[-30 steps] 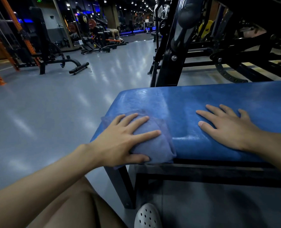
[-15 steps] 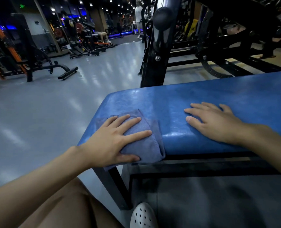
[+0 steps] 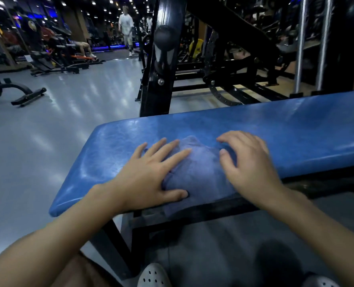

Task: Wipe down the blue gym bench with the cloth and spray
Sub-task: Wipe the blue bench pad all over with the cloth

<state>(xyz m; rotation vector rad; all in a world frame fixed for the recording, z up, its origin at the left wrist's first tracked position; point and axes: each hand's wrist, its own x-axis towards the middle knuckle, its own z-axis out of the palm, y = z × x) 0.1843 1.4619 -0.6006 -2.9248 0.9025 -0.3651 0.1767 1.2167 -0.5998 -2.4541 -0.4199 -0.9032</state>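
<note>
The blue gym bench (image 3: 296,129) runs across the view from centre left to the right edge. A blue-grey cloth (image 3: 198,172) lies bunched on the bench's near edge and hangs slightly over it. My left hand (image 3: 149,175) presses flat on the cloth's left part with straight, spread fingers. My right hand (image 3: 248,162) is over the cloth's right part with its fingers bent, fingertips at the cloth's far right edge. No spray bottle is in view.
A black machine upright (image 3: 157,65) stands just behind the bench, with more black frames (image 3: 244,65) to the right. Grey floor (image 3: 47,141) lies to the left, with other gym machines (image 3: 22,94) further back. A person in white (image 3: 126,23) walks far behind. My white shoe (image 3: 153,276) is below the bench.
My left hand slid the cloth to the right along the bench, away from its left end. My right hand left the bare bench surface and came onto the cloth's right side, fingers now bent.
</note>
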